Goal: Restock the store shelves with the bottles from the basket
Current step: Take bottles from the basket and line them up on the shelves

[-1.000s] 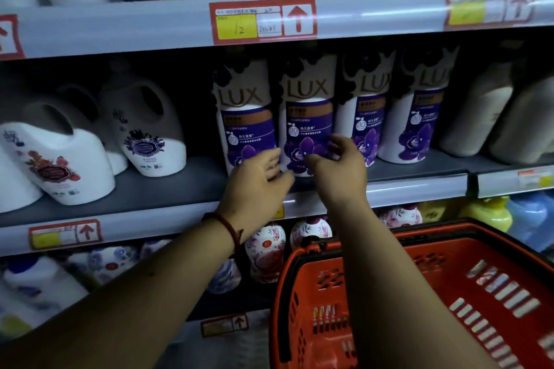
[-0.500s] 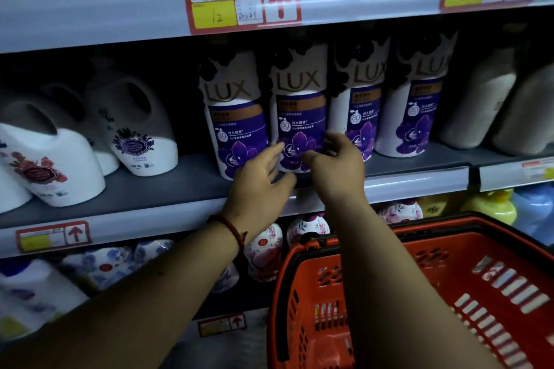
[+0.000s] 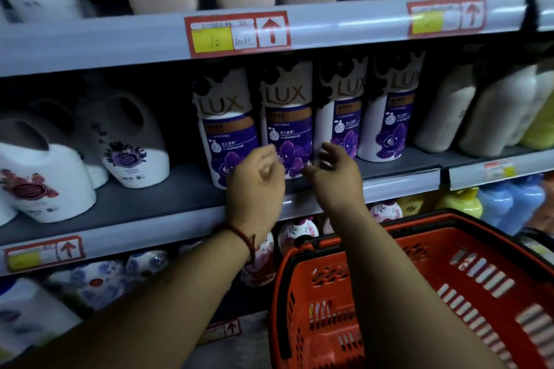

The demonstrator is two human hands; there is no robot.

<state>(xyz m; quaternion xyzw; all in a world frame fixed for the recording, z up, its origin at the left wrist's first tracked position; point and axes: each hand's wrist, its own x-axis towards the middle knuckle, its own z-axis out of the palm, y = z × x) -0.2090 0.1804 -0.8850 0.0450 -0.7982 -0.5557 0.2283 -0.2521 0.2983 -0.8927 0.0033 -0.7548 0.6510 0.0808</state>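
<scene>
Purple-labelled LUX bottles (image 3: 286,126) stand on the middle shelf (image 3: 180,195), frame centre. Just before them hover the left hand (image 3: 254,189) and right hand (image 3: 335,180), fingers loosely curled, grasping nothing. Placement looks finished; the next move probably calls for reaching into the red basket (image 3: 434,263), lower right.

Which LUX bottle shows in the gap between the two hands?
The second LUX bottle from the left: only its purple flower shows between the left hand and the right hand.
</scene>
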